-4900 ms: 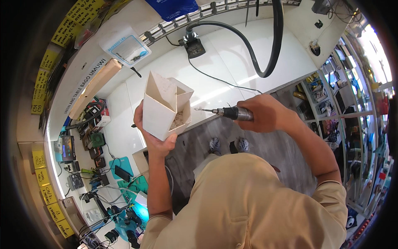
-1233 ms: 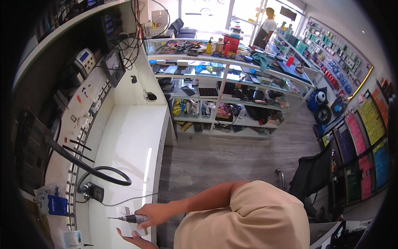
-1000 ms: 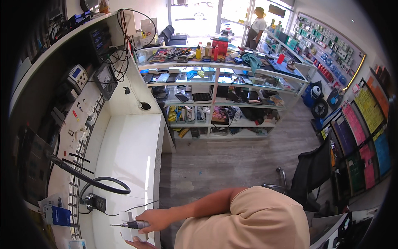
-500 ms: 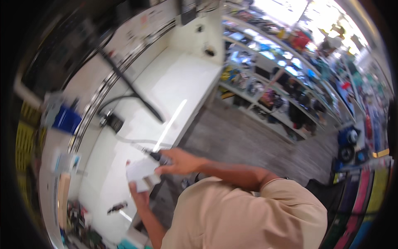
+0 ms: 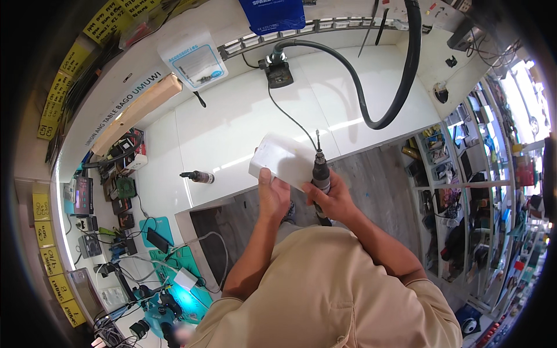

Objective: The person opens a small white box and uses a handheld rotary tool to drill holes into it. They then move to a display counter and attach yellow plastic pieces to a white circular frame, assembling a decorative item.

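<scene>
My left hand grips a white block-like piece by its near left end, thumb on top, just past the front edge of the white table. My right hand is wrapped round a dark handheld rotary tool, held upright at the block's right end with its thin bit pointing away from me. Whether the tool's body touches the block I cannot tell. On the table to the left lies a second small dark cylindrical tool.
A black power unit stands at the table's back, with a thick black hose arching right. At left are a teal mat, cables and a microscope-like device. A wooden strip leans along the back wall. Crowded shelves stand right.
The view has swung round to the left, bringing the bench's left side into sight. The rotary tool has turned from pointing left at the white block to standing upright beside it.
</scene>
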The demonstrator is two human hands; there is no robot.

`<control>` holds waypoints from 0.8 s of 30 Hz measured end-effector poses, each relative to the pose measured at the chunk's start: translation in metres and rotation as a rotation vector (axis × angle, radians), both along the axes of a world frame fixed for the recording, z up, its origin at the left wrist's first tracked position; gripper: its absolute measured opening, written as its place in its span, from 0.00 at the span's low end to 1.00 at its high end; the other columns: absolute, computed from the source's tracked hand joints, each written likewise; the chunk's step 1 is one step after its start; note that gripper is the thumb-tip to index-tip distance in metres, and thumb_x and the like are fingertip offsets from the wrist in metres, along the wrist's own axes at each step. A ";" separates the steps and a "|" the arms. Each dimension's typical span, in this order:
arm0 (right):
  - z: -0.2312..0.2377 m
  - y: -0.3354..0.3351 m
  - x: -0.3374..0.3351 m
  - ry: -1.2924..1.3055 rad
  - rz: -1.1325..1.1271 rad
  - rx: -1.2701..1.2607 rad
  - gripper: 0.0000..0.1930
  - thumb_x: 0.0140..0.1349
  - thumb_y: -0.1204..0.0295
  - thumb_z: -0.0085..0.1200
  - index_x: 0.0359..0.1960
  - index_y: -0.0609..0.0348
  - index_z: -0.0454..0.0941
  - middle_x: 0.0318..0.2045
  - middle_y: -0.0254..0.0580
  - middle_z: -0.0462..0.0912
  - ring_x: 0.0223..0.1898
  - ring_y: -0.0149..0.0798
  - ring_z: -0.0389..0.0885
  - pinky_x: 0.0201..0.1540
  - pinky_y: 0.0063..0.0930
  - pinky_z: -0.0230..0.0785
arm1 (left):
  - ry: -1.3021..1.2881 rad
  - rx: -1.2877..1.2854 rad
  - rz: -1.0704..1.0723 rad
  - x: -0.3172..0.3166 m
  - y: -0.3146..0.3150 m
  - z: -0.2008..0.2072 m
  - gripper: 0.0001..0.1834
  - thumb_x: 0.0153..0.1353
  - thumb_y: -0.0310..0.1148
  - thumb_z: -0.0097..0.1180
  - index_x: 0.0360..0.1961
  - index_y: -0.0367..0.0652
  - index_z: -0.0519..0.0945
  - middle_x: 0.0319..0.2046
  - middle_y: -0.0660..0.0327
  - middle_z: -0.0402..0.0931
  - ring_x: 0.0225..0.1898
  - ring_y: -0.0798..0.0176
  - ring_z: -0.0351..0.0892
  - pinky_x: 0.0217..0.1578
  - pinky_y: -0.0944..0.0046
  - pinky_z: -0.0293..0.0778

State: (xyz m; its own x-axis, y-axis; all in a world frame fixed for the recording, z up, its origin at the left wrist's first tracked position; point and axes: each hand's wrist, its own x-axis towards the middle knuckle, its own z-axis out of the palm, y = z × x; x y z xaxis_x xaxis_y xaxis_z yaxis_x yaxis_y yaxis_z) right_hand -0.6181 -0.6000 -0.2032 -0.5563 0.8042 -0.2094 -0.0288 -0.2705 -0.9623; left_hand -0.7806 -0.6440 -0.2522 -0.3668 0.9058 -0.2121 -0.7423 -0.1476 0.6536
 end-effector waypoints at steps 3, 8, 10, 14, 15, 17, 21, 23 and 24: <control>0.010 0.006 0.014 -0.150 0.132 0.219 0.21 0.65 0.62 0.69 0.53 0.61 0.78 0.32 0.40 0.84 0.35 0.38 0.85 0.39 0.35 0.76 | 0.004 0.075 0.034 -0.021 0.001 0.004 0.53 0.60 0.61 0.67 0.78 0.49 0.56 0.74 0.59 0.61 0.74 0.56 0.62 0.73 0.52 0.61; 0.031 0.025 0.047 -0.568 0.316 0.516 0.32 0.62 0.42 0.66 0.49 0.61 0.79 0.33 0.54 0.85 0.38 0.59 0.85 0.41 0.46 0.76 | -0.045 0.122 -0.159 -0.068 -0.004 0.019 0.53 0.60 0.57 0.66 0.78 0.43 0.57 0.69 0.52 0.66 0.69 0.53 0.70 0.67 0.49 0.71; 0.031 0.029 0.046 -0.682 0.382 0.635 0.33 0.61 0.39 0.64 0.48 0.61 0.79 0.29 0.53 0.84 0.35 0.59 0.84 0.38 0.47 0.76 | -0.013 0.087 -0.217 -0.074 -0.005 0.024 0.54 0.59 0.57 0.66 0.79 0.43 0.56 0.69 0.52 0.67 0.69 0.52 0.70 0.67 0.48 0.71; 0.028 0.031 0.036 -0.727 0.458 0.831 0.32 0.61 0.38 0.63 0.44 0.59 0.79 0.23 0.48 0.82 0.28 0.59 0.83 0.31 0.49 0.75 | 0.027 0.022 -0.259 -0.073 0.000 0.029 0.55 0.57 0.61 0.62 0.78 0.44 0.58 0.68 0.51 0.67 0.67 0.50 0.71 0.65 0.47 0.73; 0.029 0.030 0.033 -0.714 0.444 0.842 0.32 0.61 0.38 0.63 0.42 0.59 0.78 0.21 0.48 0.81 0.27 0.59 0.83 0.30 0.49 0.74 | 0.009 0.026 -0.268 -0.072 0.001 0.029 0.54 0.56 0.62 0.61 0.78 0.44 0.58 0.68 0.50 0.68 0.67 0.50 0.72 0.65 0.47 0.74; 0.029 0.028 0.028 -0.688 0.409 0.879 0.30 0.63 0.39 0.62 0.40 0.58 0.78 0.19 0.46 0.79 0.25 0.59 0.82 0.27 0.49 0.73 | 0.005 0.018 -0.272 -0.071 0.002 0.027 0.54 0.55 0.66 0.58 0.77 0.45 0.61 0.66 0.50 0.69 0.63 0.45 0.75 0.61 0.43 0.76; 0.032 0.027 0.024 -0.728 0.341 0.821 0.28 0.64 0.40 0.61 0.38 0.57 0.77 0.18 0.45 0.78 0.24 0.59 0.82 0.26 0.50 0.73 | -0.010 -0.009 -0.231 -0.067 0.002 0.019 0.54 0.54 0.72 0.54 0.75 0.47 0.64 0.64 0.50 0.71 0.55 0.35 0.80 0.52 0.35 0.80; 0.033 0.027 0.024 -0.714 0.360 0.841 0.28 0.65 0.41 0.61 0.37 0.57 0.77 0.19 0.45 0.79 0.24 0.58 0.82 0.26 0.50 0.73 | -0.038 -0.021 -0.219 -0.065 0.000 0.019 0.55 0.53 0.73 0.54 0.75 0.47 0.64 0.64 0.51 0.72 0.55 0.35 0.80 0.52 0.34 0.79; 0.033 0.027 0.024 -0.703 0.385 0.852 0.28 0.65 0.41 0.61 0.37 0.57 0.77 0.20 0.45 0.80 0.25 0.58 0.82 0.27 0.50 0.73 | -0.046 -0.027 -0.226 -0.066 -0.001 0.020 0.55 0.53 0.73 0.54 0.74 0.48 0.65 0.63 0.52 0.72 0.56 0.35 0.79 0.52 0.34 0.79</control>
